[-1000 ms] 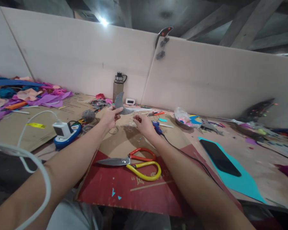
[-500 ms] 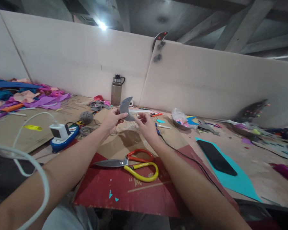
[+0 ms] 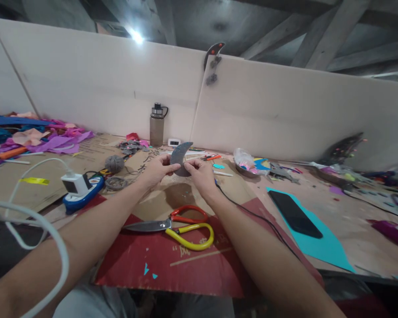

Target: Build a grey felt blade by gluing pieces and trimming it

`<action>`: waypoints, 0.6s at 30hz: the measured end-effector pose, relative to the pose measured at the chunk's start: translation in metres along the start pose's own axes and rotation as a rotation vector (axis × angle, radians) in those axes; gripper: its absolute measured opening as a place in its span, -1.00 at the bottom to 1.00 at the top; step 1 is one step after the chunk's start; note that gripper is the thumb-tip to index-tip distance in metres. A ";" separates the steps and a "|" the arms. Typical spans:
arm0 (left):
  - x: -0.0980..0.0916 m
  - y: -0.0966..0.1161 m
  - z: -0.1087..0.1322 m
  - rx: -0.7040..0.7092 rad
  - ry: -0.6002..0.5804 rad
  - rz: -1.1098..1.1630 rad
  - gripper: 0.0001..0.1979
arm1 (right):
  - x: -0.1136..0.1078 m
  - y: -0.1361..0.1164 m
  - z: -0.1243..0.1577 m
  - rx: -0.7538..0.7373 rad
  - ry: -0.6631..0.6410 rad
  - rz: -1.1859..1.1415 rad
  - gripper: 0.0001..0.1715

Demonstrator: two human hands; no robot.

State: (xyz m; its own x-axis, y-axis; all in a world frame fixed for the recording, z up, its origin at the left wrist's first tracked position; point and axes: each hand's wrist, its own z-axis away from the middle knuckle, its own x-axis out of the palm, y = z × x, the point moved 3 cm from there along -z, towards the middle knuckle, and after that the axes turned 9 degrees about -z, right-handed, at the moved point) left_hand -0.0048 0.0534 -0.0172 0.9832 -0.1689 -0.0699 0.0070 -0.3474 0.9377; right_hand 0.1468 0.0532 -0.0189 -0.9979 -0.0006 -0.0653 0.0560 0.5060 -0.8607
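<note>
A grey crescent-shaped cutout [image 3: 180, 155], curved to a point at its upper right, is held up over the cardboard. My left hand [image 3: 162, 169] pinches its lower left edge between thumb and fingers. On the other side, my right hand [image 3: 199, 173] closes its thumb and fingertips at the lower right edge of the piece. Below both hands lie scissors [image 3: 172, 227] with one red and one yellow handle, blades pointing left, on the red part of the cardboard [image 3: 212, 276].
Left are a ball of grey yarn [image 3: 114, 164], a blue power strip [image 3: 82, 194] and a white cable [image 3: 61, 247] crossing near my left arm. A bottle [image 3: 157, 128] stands at the back. A black phone [image 3: 295, 214] rests on turquoise sheet [image 3: 331, 254] at right.
My right hand has come in to the grey crescent, from slightly apart to its lower right edge. The crescent has tilted further right, and the view has shifted a little.
</note>
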 end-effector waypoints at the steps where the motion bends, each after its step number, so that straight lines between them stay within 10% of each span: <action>1: 0.000 0.000 0.000 -0.007 0.007 0.007 -0.72 | -0.001 -0.001 0.000 -0.002 0.020 0.008 -0.79; 18: -0.025 -0.024 -0.009 -0.247 0.266 0.063 -0.79 | -0.049 -0.062 -0.012 -0.242 0.252 -0.533 -0.80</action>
State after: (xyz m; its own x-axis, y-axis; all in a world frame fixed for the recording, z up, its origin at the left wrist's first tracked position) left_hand -0.0281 0.0737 -0.0347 0.9959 0.0747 0.0509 -0.0429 -0.1053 0.9935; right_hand 0.1915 0.0317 0.0438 -0.8654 -0.1181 0.4869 -0.4305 0.6726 -0.6019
